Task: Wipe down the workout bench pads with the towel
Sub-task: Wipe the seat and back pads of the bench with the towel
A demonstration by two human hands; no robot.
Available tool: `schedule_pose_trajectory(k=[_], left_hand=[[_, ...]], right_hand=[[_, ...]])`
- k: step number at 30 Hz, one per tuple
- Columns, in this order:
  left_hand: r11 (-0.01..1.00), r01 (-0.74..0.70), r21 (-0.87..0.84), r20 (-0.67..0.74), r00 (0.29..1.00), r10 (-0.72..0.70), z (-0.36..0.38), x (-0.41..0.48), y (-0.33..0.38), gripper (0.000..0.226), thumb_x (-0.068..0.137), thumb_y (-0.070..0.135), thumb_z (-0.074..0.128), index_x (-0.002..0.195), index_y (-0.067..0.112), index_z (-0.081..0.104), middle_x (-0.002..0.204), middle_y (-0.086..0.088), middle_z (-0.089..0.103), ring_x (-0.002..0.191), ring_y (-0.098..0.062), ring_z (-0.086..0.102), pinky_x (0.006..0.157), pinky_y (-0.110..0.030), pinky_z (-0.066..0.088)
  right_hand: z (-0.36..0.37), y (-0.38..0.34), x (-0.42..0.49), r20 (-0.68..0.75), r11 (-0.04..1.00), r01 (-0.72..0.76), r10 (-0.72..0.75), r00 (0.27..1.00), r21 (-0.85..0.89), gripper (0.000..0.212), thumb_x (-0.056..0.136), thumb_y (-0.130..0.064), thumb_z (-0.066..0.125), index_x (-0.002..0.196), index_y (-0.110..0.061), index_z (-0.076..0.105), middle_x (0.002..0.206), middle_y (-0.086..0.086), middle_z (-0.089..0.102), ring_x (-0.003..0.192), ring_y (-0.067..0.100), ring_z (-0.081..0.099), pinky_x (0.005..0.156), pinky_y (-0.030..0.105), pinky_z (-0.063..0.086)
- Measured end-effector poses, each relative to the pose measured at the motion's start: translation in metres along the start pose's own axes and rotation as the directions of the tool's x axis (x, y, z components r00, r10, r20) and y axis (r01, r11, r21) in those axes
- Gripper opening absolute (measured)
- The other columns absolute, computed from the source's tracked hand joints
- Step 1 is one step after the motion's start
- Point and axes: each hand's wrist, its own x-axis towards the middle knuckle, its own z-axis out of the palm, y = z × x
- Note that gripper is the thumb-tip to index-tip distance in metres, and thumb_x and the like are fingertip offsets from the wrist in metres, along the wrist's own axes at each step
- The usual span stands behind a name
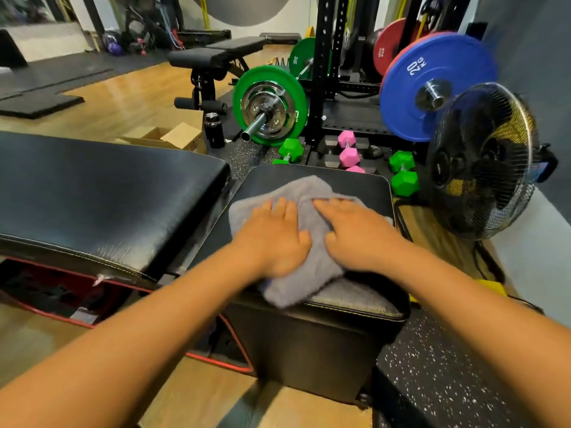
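Printed in white on the blue weight plate [401, 100] at the right, turned sideways: "20 KG". On the red weight plate [386, 41] behind it, likewise white and sideways, "25" with a smaller "KG" beside it; on the far green weight plate [298, 58], a white "10". Faint white marks at the rim of the near green weight plate [247, 97] too blurred to read, and a small pale mark on the hub of the fan [482, 162] too small to make out.
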Motion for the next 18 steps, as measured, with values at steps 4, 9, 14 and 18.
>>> schedule_pose_trajectory(k=[4,9,14,18], left_hand=[[0.992,0.067,-0.108,-0.026,0.997,-0.070,-0.003,0.059,-0.016,0.059,0.098,0.042,0.027,0.144,0.005,0.030,0.153,-0.016,0.032,0.140,-0.034,0.027,0.111,-0.043,0.026],[0.976,0.176,-0.132,-0.015,0.984,-0.179,-0.004,0.024,-0.003,0.057,0.095,0.041,0.027,0.139,0.006,0.035,0.149,-0.015,0.037,0.134,-0.039,0.034,0.106,-0.050,0.033],[0.982,0.080,-0.169,-0.103,0.990,-0.099,0.012,-0.021,-0.023,0.074,0.081,0.051,0.016,0.141,0.012,0.037,0.152,-0.010,0.036,0.141,-0.034,0.028,0.113,-0.046,0.027],[0.987,-0.031,-0.157,-0.137,0.991,0.009,0.011,-0.020,-0.026,0.078,0.077,0.055,0.013,0.140,0.016,0.037,0.151,-0.008,0.039,0.140,-0.033,0.031,0.114,-0.046,0.026]], right_hand=[[0.003,0.013,0.045,-0.058,0.994,-0.102,0.101,0.993,-0.023,0.052,0.087,-0.022,0.040,0.138,-0.020,0.040,0.139,0.009,0.049,0.125,0.027,0.044,0.097,0.036,0.033],[0.006,-0.005,0.024,-0.084,0.988,-0.150,0.153,0.985,0.040,0.040,0.087,-0.027,0.043,0.127,-0.026,0.046,0.132,0.001,0.054,0.119,0.030,0.045,0.084,0.036,0.034],[0.006,-0.025,-0.014,-0.117,0.999,-0.016,0.021,0.993,0.049,0.047,0.081,-0.022,0.043,0.128,-0.024,0.046,0.130,0.001,0.055,0.116,0.026,0.048,0.088,0.035,0.040],[0.004,-0.035,-0.019,-0.064,0.993,-0.114,0.112,0.992,-0.031,0.054,0.085,-0.028,0.041,0.137,-0.018,0.038,0.135,0.008,0.051,0.120,0.028,0.046,0.100,0.038,0.034]])
